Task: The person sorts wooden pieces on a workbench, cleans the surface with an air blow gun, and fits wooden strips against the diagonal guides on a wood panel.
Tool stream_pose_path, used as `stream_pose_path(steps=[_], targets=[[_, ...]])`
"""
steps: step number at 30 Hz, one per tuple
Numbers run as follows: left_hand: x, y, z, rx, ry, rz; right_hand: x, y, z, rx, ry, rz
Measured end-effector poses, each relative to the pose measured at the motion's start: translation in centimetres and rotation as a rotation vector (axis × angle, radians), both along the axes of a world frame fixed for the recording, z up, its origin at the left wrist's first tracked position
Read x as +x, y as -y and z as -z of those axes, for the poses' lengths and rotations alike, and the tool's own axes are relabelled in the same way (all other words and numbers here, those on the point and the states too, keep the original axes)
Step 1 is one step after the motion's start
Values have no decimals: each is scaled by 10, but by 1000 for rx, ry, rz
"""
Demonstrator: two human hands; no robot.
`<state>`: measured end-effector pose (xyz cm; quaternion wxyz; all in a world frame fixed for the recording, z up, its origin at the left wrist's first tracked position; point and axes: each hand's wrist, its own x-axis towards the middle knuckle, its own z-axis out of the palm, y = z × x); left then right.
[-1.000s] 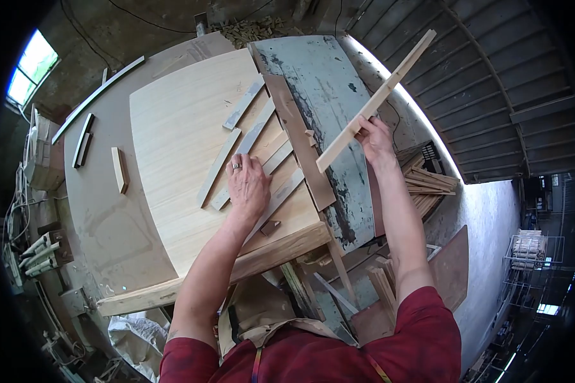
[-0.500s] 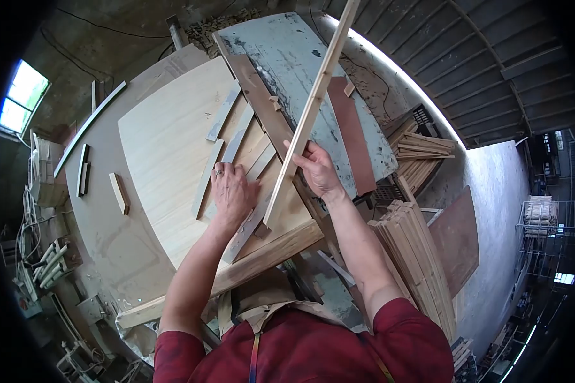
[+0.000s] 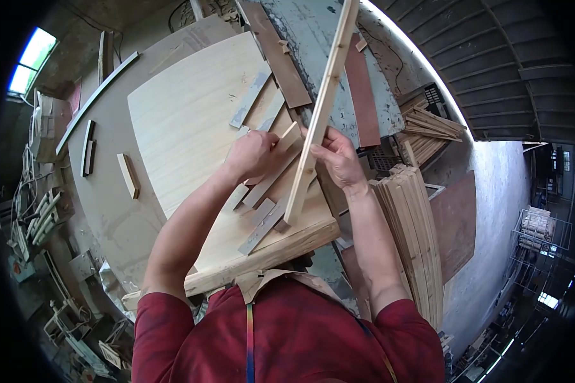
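Manually held: a long strip above a pale panel

Nearest the viewer is a red shirt; both forearms extend forward from it. The right hand grasps a long wooden strip – thumb on its face, other fingers behind – the strip slanting across the near right part of a pale panel. The left hand has its fingers curled against a shorter strip; whether they grip it cannot be told. Upright planks stand to the right. Beyond the hands, a brown board lies beside a worn blue-green surface; farthest left is a bright window.
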<state>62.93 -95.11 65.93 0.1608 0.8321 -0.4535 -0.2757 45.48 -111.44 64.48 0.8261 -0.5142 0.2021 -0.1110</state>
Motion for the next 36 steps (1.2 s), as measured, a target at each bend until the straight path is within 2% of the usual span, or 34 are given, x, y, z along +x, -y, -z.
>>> stream_pose_path(steps=[3,7,9,11,12,14,15,18,19,22,24,26,28,30,31,32,34,35,36], targets=[[14,-32,-2,-404,-289,-120,-6,-4,-28,28,72,39],[9,-148,-63,-462,-81,-489,-26,0,-49,-15,80,27],[18,-228,-58,-368,-1,-729,-31,5,-47,3,97,0],[26,-311,-39,-314,-298,-986,-36,10,-49,-18,108,8],[24,-346,-27,-318,-294,-994,-36,12,-51,-18,112,-1],[20,-384,-15,-134,-262,-941,-34,16,-49,11,130,5],[18,-391,-12,-134,-264,-949,-34,15,-48,30,130,6],[30,-381,-6,117,-395,-844,-28,17,-42,73,127,-33],[26,-381,-3,112,-405,-842,-25,19,-43,97,120,-52],[24,-379,-5,168,-205,-908,-12,11,-48,106,132,-8],[16,-367,-25,351,78,-863,-9,4,-52,136,116,40],[20,-352,-24,218,145,-833,-1,2,-51,152,106,72],[14,-290,-32,-303,-239,-902,8,-2,-44,182,144,65],[-9,-193,-47,-514,-751,-717,16,-6,-36,214,183,45],[-25,-152,-49,-579,-1097,-571,20,-9,-31,258,257,9],[-41,-117,-56,-513,-1472,-546,23,-12,-27,302,331,-26],[-62,-75,-76,-303,-1922,-433,32,-11,-29,333,410,-75],[-66,-71,-72,-315,-1919,-425,32,-11,-33,365,456,-81],[-74,-70,-63,-410,-2040,-410,32,-12,-36,400,499,-88]])
